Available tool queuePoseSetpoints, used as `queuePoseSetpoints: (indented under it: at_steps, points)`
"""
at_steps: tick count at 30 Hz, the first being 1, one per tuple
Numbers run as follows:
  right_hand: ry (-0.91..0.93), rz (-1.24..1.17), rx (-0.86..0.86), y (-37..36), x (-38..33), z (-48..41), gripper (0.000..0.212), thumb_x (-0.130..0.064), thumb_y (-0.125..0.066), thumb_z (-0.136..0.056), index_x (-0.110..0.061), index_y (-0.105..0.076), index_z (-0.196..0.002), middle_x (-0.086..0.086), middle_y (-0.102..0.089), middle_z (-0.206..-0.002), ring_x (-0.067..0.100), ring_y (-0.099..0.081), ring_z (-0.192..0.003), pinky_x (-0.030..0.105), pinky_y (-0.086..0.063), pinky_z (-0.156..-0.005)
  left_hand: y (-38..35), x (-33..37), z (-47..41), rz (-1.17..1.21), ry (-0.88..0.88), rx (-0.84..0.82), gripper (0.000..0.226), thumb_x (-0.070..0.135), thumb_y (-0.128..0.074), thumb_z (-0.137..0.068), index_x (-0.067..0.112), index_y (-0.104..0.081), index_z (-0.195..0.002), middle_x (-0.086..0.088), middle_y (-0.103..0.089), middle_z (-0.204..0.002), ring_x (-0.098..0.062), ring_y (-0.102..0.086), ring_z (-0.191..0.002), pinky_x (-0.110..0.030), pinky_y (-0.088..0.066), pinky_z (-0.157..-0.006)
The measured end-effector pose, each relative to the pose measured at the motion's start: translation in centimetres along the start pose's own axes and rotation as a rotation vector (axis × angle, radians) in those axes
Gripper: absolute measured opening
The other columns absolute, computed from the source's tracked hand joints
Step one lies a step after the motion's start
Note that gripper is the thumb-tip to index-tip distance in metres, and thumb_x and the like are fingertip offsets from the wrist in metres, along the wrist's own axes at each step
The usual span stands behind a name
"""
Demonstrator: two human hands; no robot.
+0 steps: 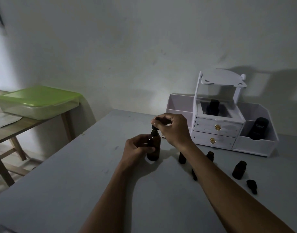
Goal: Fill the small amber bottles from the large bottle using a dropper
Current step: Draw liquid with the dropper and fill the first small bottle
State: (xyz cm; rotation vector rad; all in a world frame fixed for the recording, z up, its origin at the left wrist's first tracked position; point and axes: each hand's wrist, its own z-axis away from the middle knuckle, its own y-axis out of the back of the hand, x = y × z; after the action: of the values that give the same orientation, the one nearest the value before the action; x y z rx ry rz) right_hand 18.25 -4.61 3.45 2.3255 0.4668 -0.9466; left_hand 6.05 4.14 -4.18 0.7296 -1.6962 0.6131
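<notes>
The large amber bottle [154, 148] stands upright on the grey table [77, 174]. My left hand [137, 148] grips its body from the left. Above it, my right hand [173, 127] pinches the black dropper top [154, 129] that sits in the bottle's neck. To the right stand small amber bottles: one [182, 158] just behind my right forearm, a second [210, 156] farther right, and a third [239, 169] with no cap on it. A small dark cap or dropper [194, 174] is partly hidden by my forearm. Another black dropper cap [252, 186] lies on its side.
A white desk organiser [218, 130] with two drawers stands at the back right and holds dark bottles [258, 128]. A green-lidded plastic box [38, 101] rests on a wooden side table [15, 130] to the left. The wall is close behind.
</notes>
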Motion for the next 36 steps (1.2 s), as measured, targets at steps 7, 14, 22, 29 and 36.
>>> queuePoseSetpoints:
  at_steps: [7,14,22,29,36]
  points:
    - [0.074,-0.077,0.087,3.6,-3.7,-2.5,0.004,-0.024,-0.073,-0.087,-0.022,-0.076,-0.089,-0.011,-0.074,-0.082,-0.001,-0.070,-0.077,0.014,-0.056,-0.077,-0.7,0.9,0.4,-0.151,-0.237,0.266,0.059,0.051,-0.068,-0.068,0.027,-0.066,-0.122,0.008,-0.069,-0.107,-0.006,-0.065,-0.098,-0.023,-0.053,-0.076]
    - [0.048,-0.251,0.288,8.5,-4.6,-3.1,0.008,-0.023,-0.073,-0.088,-0.017,-0.074,-0.093,0.002,-0.075,-0.085,0.016,-0.074,-0.080,0.029,-0.061,-0.065,-4.7,3.9,3.5,-0.154,-0.579,0.242,0.021,0.027,-0.068,-0.083,0.012,-0.070,-0.097,0.000,-0.065,-0.071,-0.018,-0.062,-0.061,-0.035,-0.053,-0.056]
    - [-0.077,-0.237,0.284,11.1,-1.7,-1.2,0.010,-0.023,-0.074,-0.088,-0.016,-0.076,-0.094,-0.006,-0.075,-0.079,0.008,-0.073,-0.073,0.020,-0.057,-0.062,-8.6,1.5,3.4,-0.295,-0.196,0.023,0.040,0.021,-0.077,-0.083,0.025,-0.064,-0.120,0.008,-0.066,-0.106,-0.005,-0.063,-0.093,-0.012,-0.052,-0.070]
    - [-0.135,-0.177,0.157,11.5,0.1,-0.6,0.007,-0.019,-0.076,-0.085,-0.026,-0.074,-0.084,-0.006,-0.076,-0.080,0.010,-0.074,-0.077,0.033,-0.061,-0.075,-9.1,-0.1,1.7,-0.342,0.017,-0.079,0.066,0.023,-0.082,-0.078,0.019,-0.053,-0.137,0.000,-0.062,-0.129,-0.010,-0.059,-0.105,-0.016,-0.049,-0.079]
    - [-0.158,-0.097,0.046,11.2,1.4,-0.4,0.005,-0.019,-0.076,-0.085,-0.017,-0.077,-0.089,0.001,-0.077,-0.080,0.022,-0.075,-0.079,0.040,-0.062,-0.078,-9.0,-0.1,1.4,-0.372,0.005,-0.161,0.056,0.017,-0.080,-0.079,0.013,-0.060,-0.131,-0.004,-0.070,-0.121,-0.008,-0.067,-0.097,-0.022,-0.054,-0.090]
